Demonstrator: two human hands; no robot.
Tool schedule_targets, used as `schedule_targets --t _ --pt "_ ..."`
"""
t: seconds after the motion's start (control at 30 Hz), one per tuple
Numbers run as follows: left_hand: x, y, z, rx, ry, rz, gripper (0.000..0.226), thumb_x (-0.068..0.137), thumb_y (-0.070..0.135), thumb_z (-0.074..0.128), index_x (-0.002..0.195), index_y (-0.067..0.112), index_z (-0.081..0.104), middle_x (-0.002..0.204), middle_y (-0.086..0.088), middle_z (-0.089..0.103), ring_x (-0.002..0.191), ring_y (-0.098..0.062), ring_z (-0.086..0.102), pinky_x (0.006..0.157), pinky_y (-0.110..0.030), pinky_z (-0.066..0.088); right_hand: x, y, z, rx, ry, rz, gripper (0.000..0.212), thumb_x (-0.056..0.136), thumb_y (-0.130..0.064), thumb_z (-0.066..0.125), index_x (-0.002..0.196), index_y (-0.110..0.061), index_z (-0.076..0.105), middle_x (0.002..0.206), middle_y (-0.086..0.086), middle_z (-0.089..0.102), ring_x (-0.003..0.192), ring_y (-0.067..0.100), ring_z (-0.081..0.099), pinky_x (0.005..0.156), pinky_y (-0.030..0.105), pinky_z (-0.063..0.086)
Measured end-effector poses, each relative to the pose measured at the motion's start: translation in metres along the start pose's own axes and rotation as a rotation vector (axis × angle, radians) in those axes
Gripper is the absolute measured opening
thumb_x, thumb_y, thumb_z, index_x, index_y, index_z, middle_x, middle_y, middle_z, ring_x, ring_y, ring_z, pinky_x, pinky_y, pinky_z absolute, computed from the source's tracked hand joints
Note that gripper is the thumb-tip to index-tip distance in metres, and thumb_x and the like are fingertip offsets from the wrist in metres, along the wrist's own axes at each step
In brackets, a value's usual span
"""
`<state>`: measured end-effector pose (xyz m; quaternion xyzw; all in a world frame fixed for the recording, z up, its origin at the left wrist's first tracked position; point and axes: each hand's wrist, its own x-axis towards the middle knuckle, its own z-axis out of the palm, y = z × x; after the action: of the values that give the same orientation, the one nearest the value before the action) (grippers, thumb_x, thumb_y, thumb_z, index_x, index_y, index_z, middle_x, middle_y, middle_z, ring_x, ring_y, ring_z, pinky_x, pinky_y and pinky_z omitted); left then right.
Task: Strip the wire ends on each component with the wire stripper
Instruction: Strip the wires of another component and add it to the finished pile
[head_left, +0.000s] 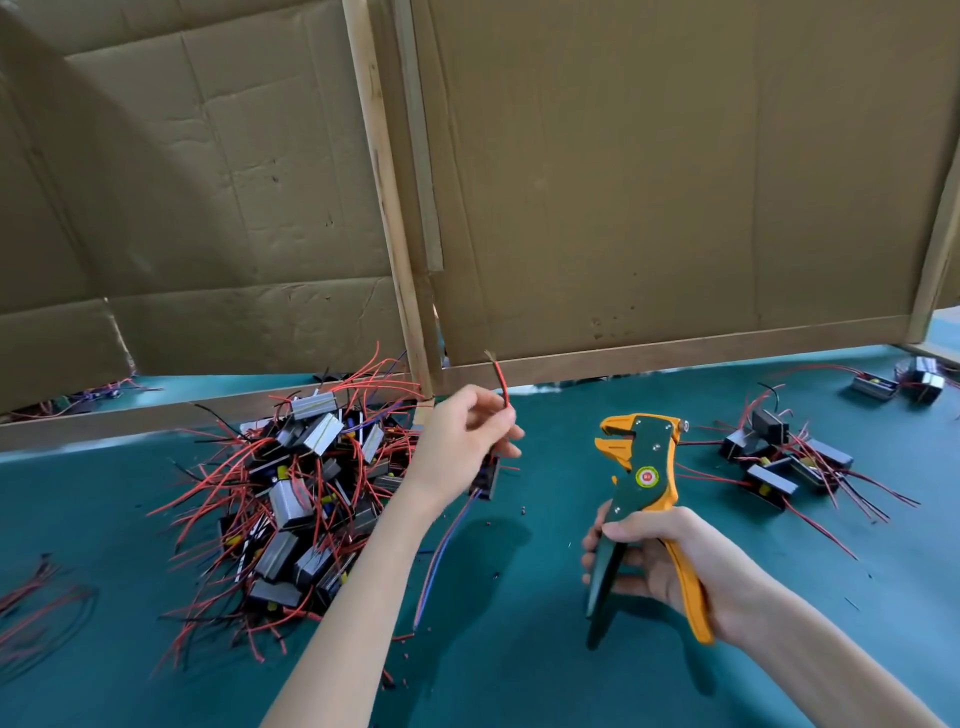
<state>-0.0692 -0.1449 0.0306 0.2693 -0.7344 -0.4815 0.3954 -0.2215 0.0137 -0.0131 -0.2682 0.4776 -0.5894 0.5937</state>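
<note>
Components, unsorted: heap of black-and-silver box components (306, 499) with tangled red leads; it lies on the green table top (519, 665), left of both hands
Components, set aside: smaller cluster of the same boxes (779, 457) at the right, beyond the tool; their wire ends are too small to judge
Tool: green-and-orange plier-type wire stripper (644, 493); held upright, nose up, orange jaws parted and facing left
Right hand (670, 561): wrapped loosely round both handles, which stand spread; not squeezing
Left hand (462, 441): raised, fingers and thumb pinching a wire
Held part: small black component (485, 475) hangs just under the left hand; blue and red leads (441, 561) trail from it toward the table
Wire in work: thin red wire (501, 387) rises near upright from the pinch, leaning slightly left
Wire end: tip (490, 356) looks frayed and bare; probably stripped already, though I cannot be certain
Key relation: the tip sits up and left of the jaws, clearly apart; the jaws open toward it, so the next end likely needs laying across them, the left hand feeding, the right squeezing
</note>
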Motion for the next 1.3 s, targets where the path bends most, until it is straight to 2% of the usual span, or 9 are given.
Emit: schedule_targets --t 0.17,0.27,0.43,0.73,0.9,1.0,1.1,1.23,1.3 --pt "-0.006 -0.013 0.016 -0.042 -0.039 -0.066 0.014 0.087 0.003 0.065 0.092 0.014 0.058 0.084 -0.009 0.072 0.069 -0.021 0.071 0.072 -0.026 0.056 0.001 0.001 -0.001 0.007 0.004 0.009 0.016 0.065 -0.002 0.062 0.081 0.001 0.063 0.08 0.022 0.063 0.069 0.034 0.065 0.064 0.044 0.058" --pt "-0.006 -0.015 0.019 -0.124 -0.031 -0.092 0.014 0.086 0.001 0.066 0.089 0.011 0.056 0.085 -0.012 0.071 0.067 -0.019 0.069 0.068 -0.025 0.056 0.0 0.0 -0.001 0.013 0.001 0.002 0.014 0.065 -0.002 0.063 0.079 0.0 0.064 0.08 0.022 0.062 0.069 0.034 0.065 0.063 0.043 0.058" --pt "-0.005 -0.012 0.017 -0.182 -0.039 -0.081 0.014 0.089 0.0 0.064 0.093 0.011 0.056 0.079 -0.002 0.073 0.067 -0.017 0.069 0.064 -0.022 0.053 0.0 0.001 0.0 -0.002 -0.019 0.01 0.023 0.059 0.006 0.068 0.081 0.0 0.064 0.08 0.022 0.063 0.069 0.034 0.065 0.065 0.044 0.059" --pt "-0.003 -0.009 0.015 -0.239 -0.061 -0.093 0.016 0.088 -0.001 0.064 0.082 0.01 0.053 0.078 -0.005 0.072 0.065 -0.021 0.069 0.065 -0.027 0.056 0.001 0.002 0.0 -0.011 -0.014 0.002 0.019 0.061 -0.004 0.066 0.08 0.0 0.064 0.08 0.023 0.063 0.069 0.035 0.065 0.065 0.044 0.058" --pt "-0.004 -0.008 0.015 -0.207 -0.091 -0.048 0.019 0.093 -0.006 0.052 0.089 0.011 0.059 0.088 -0.002 0.075 0.067 -0.011 0.065 0.065 -0.022 0.053 0.001 0.002 0.0 -0.02 -0.017 0.0 0.021 0.061 -0.004 0.066 0.081 0.001 0.063 0.08 0.024 0.063 0.07 0.034 0.065 0.067 0.045 0.058" --pt "-0.004 -0.004 0.014 -0.152 -0.058 -0.025 0.019 0.096 -0.001 0.05 0.097 0.016 0.056 0.089 -0.001 0.075 0.06 -0.007 0.053 0.06 -0.018 0.045 0.0 0.002 0.0 -0.038 -0.029 -0.009 0.021 0.061 -0.004 0.066 0.081 0.0 0.064 0.081 0.024 0.064 0.071 0.035 0.066 0.066 0.043 0.058" --pt "-0.004 0.001 0.011 -0.065 -0.065 -0.004 0.008 0.095 0.013 0.058 0.094 0.02 0.062 0.082 0.0 0.075 0.057 -0.005 0.046 0.059 -0.015 0.041 -0.001 0.001 -0.001 -0.058 -0.065 -0.032 0.019 0.062 -0.003 0.067 0.081 0.0 0.066 0.081 0.025 0.064 0.072 0.035 0.066 0.068 0.044 0.058" --pt "-0.006 0.01 0.007 0.001 -0.148 0.02 0.017 0.089 0.019 0.067 0.079 0.031 0.072 0.063 0.005 0.068 0.072 -0.021 0.054 0.076 -0.035 0.044 -0.002 0.002 -0.001 -0.077 -0.169 -0.057 0.021 0.059 -0.005 0.074 0.08 -0.002 0.069 0.084 0.025 0.063 0.076 0.037 0.065 0.072 0.047 0.057" --pt "-0.006 0.014 0.007 0.047 -0.177 0.044 0.021 0.088 0.019 0.068 0.075 0.035 0.073 0.059 0.011 0.062 0.067 -0.011 0.056 0.072 -0.031 0.045 -0.002 0.003 -0.002 -0.099 -0.222 -0.065 0.025 0.059 -0.008 0.077 0.082 -0.002 0.067 0.086 0.027 0.063 0.08 0.039 0.065 0.073 0.046 0.056"
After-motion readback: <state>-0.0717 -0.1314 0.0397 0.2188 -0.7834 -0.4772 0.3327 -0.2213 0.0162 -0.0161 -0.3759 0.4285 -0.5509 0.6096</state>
